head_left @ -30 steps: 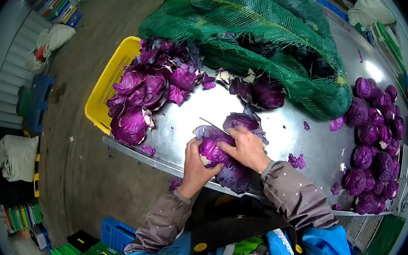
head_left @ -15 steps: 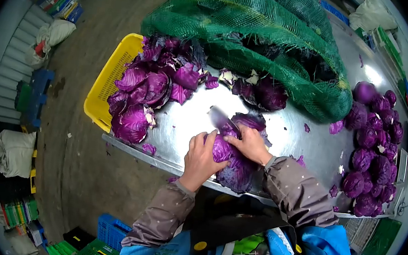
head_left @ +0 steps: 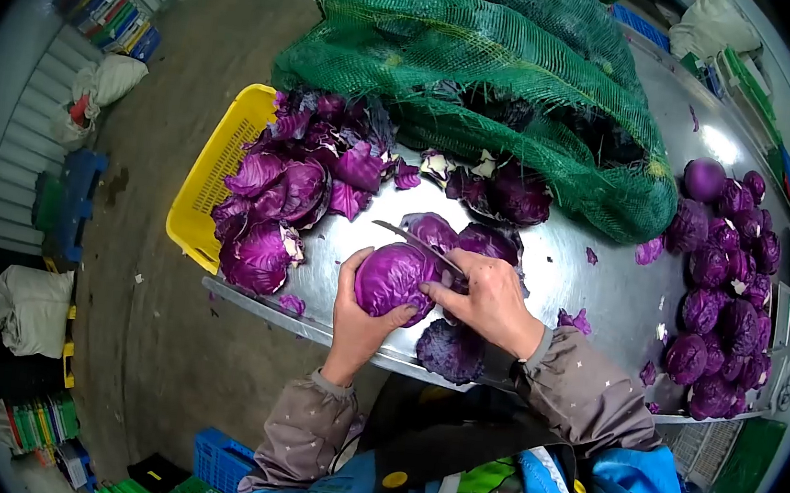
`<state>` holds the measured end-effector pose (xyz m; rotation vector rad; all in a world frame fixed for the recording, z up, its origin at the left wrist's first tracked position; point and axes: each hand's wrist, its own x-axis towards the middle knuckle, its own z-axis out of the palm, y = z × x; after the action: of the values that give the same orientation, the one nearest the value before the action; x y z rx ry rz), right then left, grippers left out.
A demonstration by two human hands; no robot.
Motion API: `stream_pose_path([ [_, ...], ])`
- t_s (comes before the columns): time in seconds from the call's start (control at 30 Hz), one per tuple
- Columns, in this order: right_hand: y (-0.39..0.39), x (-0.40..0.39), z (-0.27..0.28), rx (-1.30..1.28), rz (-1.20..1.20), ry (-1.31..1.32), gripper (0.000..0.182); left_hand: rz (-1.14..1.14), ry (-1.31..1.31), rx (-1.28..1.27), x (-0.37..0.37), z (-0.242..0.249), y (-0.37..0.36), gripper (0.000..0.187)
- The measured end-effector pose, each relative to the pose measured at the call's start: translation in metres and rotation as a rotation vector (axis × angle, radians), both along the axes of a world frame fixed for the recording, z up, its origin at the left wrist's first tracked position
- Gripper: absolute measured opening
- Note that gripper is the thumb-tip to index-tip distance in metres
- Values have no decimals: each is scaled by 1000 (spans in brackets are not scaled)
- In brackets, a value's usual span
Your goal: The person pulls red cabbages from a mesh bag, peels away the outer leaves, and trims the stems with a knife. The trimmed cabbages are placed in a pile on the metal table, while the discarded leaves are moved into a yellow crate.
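Note:
A round red cabbage (head_left: 393,283) rests in my left hand (head_left: 356,315), which cups it from the left and below above the table's front edge. My right hand (head_left: 493,300) grips a knife (head_left: 419,244) whose dark blade points left across the top of the cabbage; its thumb touches the cabbage's right side. Just behind lie loose outer leaves (head_left: 431,229) and another dark purple piece (head_left: 490,244). A dark outer leaf (head_left: 451,351) lies below my right hand at the table's edge.
A yellow crate (head_left: 221,175) at the left is heaped with cabbage leaves (head_left: 272,176). A green mesh sack (head_left: 492,55) holding cabbages lies across the back. Several trimmed cabbages (head_left: 722,266) are grouped at the right end of the metal table (head_left: 602,288). A blue crate (head_left: 224,457) stands on the floor.
The cabbage has been lifted off the table and turned in my left hand, away from a dark outer leaf now left lying there. The knife has swung to point further left.

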<state>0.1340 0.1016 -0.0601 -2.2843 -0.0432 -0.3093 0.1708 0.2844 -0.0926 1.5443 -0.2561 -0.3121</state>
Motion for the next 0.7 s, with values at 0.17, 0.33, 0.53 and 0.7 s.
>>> stream_pose_path([
  [0.17, -3, -4, 0, -195, -37, -53, 26, 82, -226, 195, -4, -4, -3, 81],
  [0.33, -32, 5, -24, 139, -293, 225, 21, 116, -26, -6, -10, 4, -5, 79],
  [0.53, 10, -5, 21, 125, -12, 329, 33, 197, -12, -53, -8, 1, -8, 76],
  [0.7, -7, -6, -11, 466, -86, 379, 24, 247, 17, -104, -6, 6, -1, 68],
])
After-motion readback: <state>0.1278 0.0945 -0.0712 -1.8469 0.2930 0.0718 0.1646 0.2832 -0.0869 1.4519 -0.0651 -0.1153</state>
